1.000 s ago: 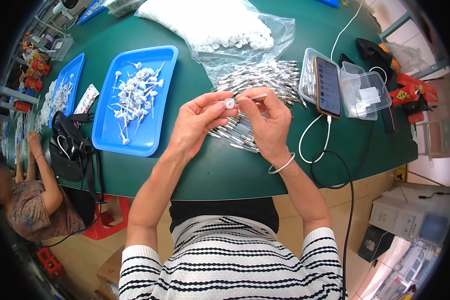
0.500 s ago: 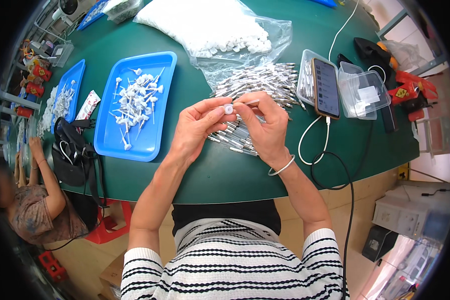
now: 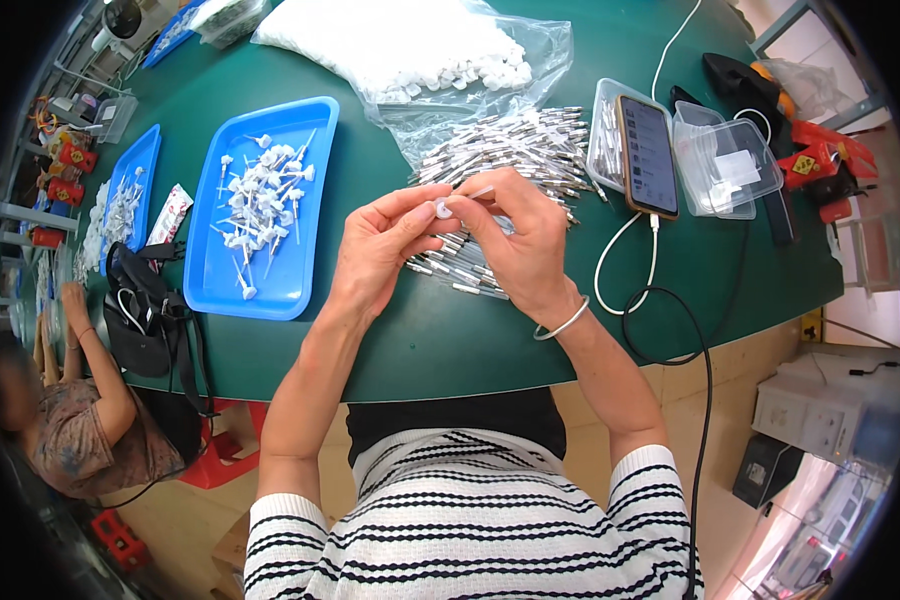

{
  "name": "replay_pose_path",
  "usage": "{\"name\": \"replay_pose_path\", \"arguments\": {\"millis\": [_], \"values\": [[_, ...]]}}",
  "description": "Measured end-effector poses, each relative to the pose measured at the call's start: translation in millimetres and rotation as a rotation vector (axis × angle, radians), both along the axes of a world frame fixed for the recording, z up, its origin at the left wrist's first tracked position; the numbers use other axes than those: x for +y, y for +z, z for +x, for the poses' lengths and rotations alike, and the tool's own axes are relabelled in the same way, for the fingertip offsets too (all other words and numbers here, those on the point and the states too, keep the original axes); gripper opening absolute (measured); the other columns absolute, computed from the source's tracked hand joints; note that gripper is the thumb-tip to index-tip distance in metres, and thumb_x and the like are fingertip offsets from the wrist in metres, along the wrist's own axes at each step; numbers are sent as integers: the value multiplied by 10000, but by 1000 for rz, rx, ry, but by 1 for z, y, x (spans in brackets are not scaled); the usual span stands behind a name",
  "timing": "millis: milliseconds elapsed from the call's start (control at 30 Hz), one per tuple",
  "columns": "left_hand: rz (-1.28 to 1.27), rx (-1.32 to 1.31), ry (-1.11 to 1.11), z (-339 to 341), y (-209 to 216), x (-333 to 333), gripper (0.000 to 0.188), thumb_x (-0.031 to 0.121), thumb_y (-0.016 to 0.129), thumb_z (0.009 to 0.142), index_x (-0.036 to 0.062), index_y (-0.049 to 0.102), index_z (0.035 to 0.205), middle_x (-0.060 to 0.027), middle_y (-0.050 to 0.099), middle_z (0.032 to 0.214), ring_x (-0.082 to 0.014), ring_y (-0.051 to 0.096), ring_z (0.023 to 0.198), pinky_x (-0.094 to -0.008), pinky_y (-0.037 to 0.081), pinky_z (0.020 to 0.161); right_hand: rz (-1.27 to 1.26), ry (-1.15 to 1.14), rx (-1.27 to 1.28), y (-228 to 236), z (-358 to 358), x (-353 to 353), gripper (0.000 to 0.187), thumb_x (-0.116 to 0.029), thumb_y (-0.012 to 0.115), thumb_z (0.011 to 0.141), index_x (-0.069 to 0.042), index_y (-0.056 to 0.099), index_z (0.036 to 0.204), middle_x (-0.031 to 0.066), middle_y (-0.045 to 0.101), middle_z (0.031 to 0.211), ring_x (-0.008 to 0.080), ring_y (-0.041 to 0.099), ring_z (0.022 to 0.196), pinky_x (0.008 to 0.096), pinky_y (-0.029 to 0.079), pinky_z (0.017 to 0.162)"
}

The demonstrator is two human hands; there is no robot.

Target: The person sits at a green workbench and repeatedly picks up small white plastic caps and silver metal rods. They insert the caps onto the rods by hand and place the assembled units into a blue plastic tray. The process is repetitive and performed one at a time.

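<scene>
Above the near side of the pile, my two hands meet at the fingertips. My left hand pinches a small white round plastic cap between thumb and forefinger. A thin, pale rod is pinched in my right hand, its inner end hidden by the fingers at the cap. Whether rod and cap are joined, I cannot tell. Behind and below my hands lies a pile of thin clear rods with metallic ends. An open clear bag of white caps lies beyond it.
A blue tray of capped rods stands to the left. To the right, a phone leans on a clear box of rods, beside stacked clear containers. Cables trail over the table edge. A co-worker sits far left by a black bag.
The cap between my fingertips has turned from facing up to a more tilted angle. Both hands have shifted slightly left in the picture along with the whole scene.
</scene>
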State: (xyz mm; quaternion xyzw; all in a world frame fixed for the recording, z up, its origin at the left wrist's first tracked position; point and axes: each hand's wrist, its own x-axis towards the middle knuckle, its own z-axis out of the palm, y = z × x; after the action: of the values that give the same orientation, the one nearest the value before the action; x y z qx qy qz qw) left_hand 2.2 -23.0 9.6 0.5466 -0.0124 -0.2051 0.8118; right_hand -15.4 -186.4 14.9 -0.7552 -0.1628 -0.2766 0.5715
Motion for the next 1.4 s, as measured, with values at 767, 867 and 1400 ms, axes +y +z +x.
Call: {"name": "replay_pose_path", "arguments": {"millis": [767, 867, 1400], "values": [[141, -139, -44, -2, -1, -1, 265, 114, 573, 927, -32, 622, 1142, -109, 679, 996, -147, 668, 860, -224, 538, 725, -323, 24, -46, 12, 3, -16, 105, -95, 684, 782, -39, 604, 821, 97, 613, 750, 269, 619, 640, 346, 490, 555], [146, -146, -46, -2, 1, -2, 265, 114, 578, 923, -31, 625, 1140, -110, 680, 994, -148, 667, 859, -230, 534, 726, -321, 33, -52, 12, 4, -17, 109, -96, 684, 781, -36, 602, 822, 99, 612, 752, 271, 619, 642, 350, 489, 556], [62, -46, -50, -3, 0, 0, 275, 111, 606, 908, -24, 618, 1147, -106, 676, 1001, -137, 667, 842, -215, 545, 736, -128, 77, 92, 10, 0, -13, 123, -94, 708, 778, -8, 621, 790, 101, 623, 737, 238, 605, 609, 317, 467, 549]]}}
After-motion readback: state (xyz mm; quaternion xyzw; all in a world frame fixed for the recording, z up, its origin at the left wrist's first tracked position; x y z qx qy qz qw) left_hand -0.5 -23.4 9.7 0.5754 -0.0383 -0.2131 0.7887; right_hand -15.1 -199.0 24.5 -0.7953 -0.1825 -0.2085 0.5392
